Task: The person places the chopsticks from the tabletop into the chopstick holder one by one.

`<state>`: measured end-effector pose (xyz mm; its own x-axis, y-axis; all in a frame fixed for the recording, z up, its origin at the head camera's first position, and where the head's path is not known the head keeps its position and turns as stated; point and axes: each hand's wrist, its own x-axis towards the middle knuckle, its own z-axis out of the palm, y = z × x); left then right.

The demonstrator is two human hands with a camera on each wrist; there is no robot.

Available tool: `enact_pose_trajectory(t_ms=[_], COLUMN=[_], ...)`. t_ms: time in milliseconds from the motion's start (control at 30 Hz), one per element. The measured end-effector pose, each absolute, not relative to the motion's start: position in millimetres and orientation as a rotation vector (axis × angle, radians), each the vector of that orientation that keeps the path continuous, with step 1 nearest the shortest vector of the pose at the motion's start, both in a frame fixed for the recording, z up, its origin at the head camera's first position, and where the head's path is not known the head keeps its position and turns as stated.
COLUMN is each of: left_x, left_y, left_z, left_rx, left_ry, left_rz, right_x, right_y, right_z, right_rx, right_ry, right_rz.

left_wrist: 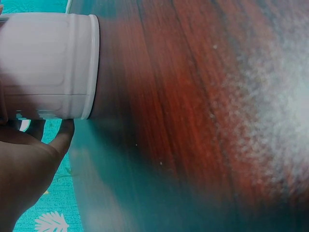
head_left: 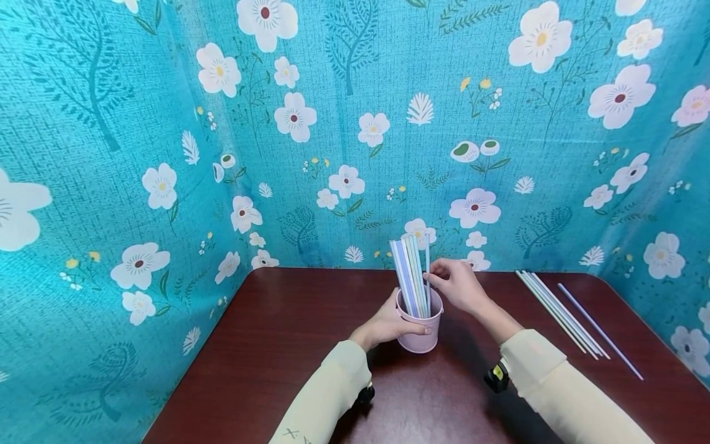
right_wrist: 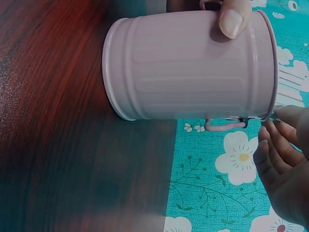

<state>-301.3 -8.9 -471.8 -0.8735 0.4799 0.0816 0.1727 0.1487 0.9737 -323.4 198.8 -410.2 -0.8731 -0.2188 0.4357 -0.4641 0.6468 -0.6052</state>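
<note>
A small pink metal bucket stands on the table, holding a bundle of pastel straws that lean left. My left hand grips the bucket from its left side, thumb across the front. In the left wrist view, fingers curl behind the bucket wall. At the bucket's right rim, my right hand pinches a light blue straw between thumb and fingertips; its lower end is inside the bucket. The right wrist view shows my right hand beside the rim, near the bucket's small side handle.
On the right of the dark red wooden table lie several pale straws side by side, with one purple straw apart from them. A turquoise flowered cloth hangs behind the table and along its sides.
</note>
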Motion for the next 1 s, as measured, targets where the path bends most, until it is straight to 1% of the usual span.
enact_pose_trajectory(t_ms=[333,633,1000], left_x=[-303.1,-301.4,-301.3], left_y=[-8.8,-9.3,-8.5], left_z=[-473.8,-474.6,-474.1], left_rx=[0.642,0.674,0.628], left_ry=[2.189,2.163,2.219], left_rz=[1.792,1.790,1.782], right_x=[-325.0,-319.5,-317.8], right_y=[198.3,198.1,212.4], right_z=[-411.2,-411.1,-401.4], right_rx=[0.620,0.729,0.672], right_ry=[-2.599,-2.640,-2.632], right_rz=[1.061,1.086,1.033])
